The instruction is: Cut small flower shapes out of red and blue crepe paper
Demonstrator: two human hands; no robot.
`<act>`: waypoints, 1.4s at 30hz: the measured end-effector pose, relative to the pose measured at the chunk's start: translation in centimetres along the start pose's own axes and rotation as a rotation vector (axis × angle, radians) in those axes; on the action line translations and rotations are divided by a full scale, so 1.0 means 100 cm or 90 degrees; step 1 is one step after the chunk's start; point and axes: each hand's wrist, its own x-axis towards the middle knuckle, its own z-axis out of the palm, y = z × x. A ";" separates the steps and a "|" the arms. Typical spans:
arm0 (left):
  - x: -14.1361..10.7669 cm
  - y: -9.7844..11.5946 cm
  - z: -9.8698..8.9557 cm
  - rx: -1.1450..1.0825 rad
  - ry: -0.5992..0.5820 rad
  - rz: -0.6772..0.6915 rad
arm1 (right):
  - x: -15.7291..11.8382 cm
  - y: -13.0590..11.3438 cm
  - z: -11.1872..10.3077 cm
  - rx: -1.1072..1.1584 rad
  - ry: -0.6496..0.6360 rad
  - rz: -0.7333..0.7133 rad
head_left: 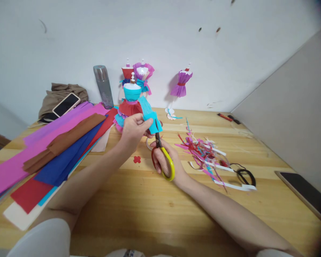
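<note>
My left hand (135, 126) pinches a strip of turquoise crepe paper (149, 116) and holds it up over the table. In my right hand (167, 159) are scissors (171, 169) with yellow and red handles, their dark blades at the strip's lower right end. Just behind the strip stands a small mannequin (132, 93) in a turquoise top and a layered red, pink and turquoise skirt. A small red paper flower (137, 159) lies on the wood below my left hand. Near the scissors a roll of tape seems to show, mostly hidden.
Folded crepe paper strips (69, 150) in several colours cover the left side. Paper scraps (203, 150) lie in a heap at right, beside a black band (246, 177). Behind stand more dressed mannequins (184, 82), a grey flask (103, 85) and a phone (66, 104) on brown cloth.
</note>
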 end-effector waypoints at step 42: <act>0.000 -0.004 0.001 0.040 -0.059 0.046 | 0.004 0.001 -0.004 0.011 -0.012 -0.094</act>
